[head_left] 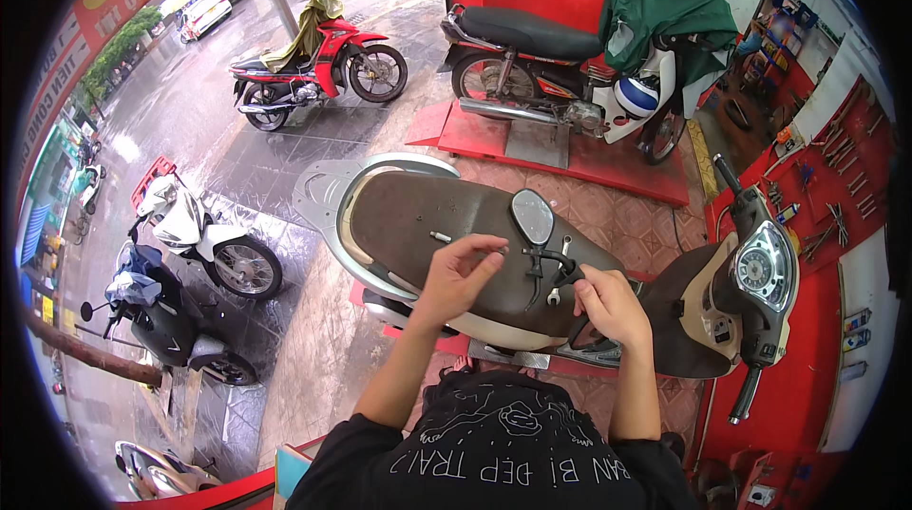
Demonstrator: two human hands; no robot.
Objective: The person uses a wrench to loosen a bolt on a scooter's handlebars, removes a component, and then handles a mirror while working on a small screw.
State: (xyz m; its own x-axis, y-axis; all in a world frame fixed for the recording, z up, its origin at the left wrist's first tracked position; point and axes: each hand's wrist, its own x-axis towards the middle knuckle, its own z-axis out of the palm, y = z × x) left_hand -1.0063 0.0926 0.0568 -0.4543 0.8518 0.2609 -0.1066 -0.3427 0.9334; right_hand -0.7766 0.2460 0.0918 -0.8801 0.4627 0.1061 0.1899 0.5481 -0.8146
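Both hands are up over the broad brown matte vinyl scooter seat point(427, 225), and that seat is the landmark for everything here. Lying on its top, toward the handlebar end, is the black-stemmed rear-view mirror with an oval glass head point(533, 217); the head points away from the person and the thin stem runs back toward them, bending to the right at its base.

The right hand point(610, 306) sits at that near, bent end of the stem, fingers curled down as if pinching the black fitting there, though whether they fully clamp it I cannot tell. So the mirror's long axis runs straight out from the right hand's grip, head farthest away.

The left hand point(458, 274) hovers just left of the stem, thumb and forefinger drawn close together in a narrow pinch; whether something small sits between them is too fine to make out.

Between stem and right hand lies a slim silver metal spanner point(559, 271), roughly parallel to the stem. Farther left on the seat rests a small shiny metal bolt point(440, 236), nearer the left hand. Past the seat's right end stands the cream scooter's round speedometer dial point(757, 269).
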